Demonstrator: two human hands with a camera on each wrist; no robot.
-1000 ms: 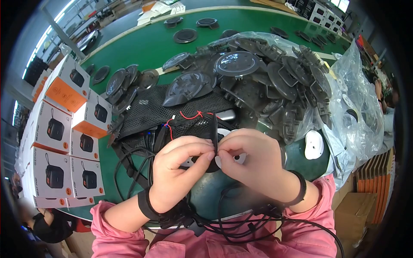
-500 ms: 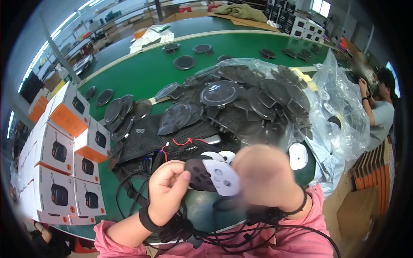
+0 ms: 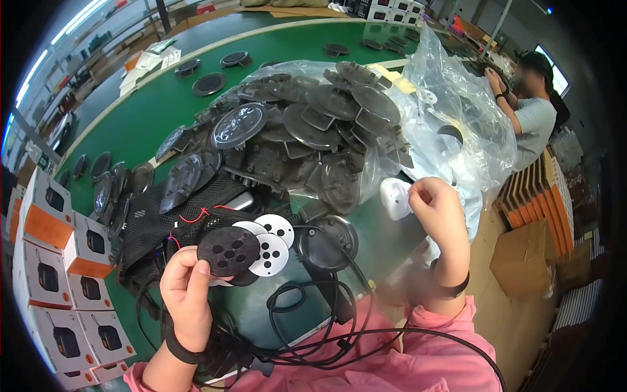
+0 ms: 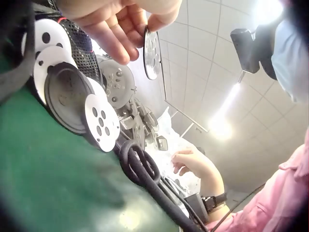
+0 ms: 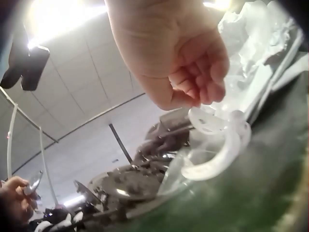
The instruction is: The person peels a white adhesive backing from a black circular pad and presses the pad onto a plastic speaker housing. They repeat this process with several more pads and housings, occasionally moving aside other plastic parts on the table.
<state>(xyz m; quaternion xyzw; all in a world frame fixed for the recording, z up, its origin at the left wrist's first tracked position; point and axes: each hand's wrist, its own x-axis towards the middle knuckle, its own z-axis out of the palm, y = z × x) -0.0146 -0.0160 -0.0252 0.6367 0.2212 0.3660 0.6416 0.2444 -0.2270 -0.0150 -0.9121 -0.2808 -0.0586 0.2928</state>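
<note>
Black and thin, a round disc pierced with holes (image 3: 212, 247) is up in the left hand (image 3: 186, 297), thumb and fingers pinching its edge, on the near left side of a big heap of dark grey plastic parts (image 3: 315, 103). White round discs with black holes (image 3: 281, 247) lie just behind it, nearer than the heap. To the heap's near right, the right hand (image 3: 439, 209) has its fingers curled at the edge of some white plastic pieces (image 3: 395, 199); whether it grips them I cannot tell.

Left of the heap sits a black mesh bag (image 3: 150, 222), a smooth silver-grey object (image 3: 241, 201) showing at its edge. Further left, white-and-orange cartons (image 3: 70, 297) stand stacked, printed with a dark device, their contents hidden. Right of the heap, a crumpled clear plastic bag (image 3: 450, 72) spreads out; round pieces show there, though I can't tell whether inside.
</note>
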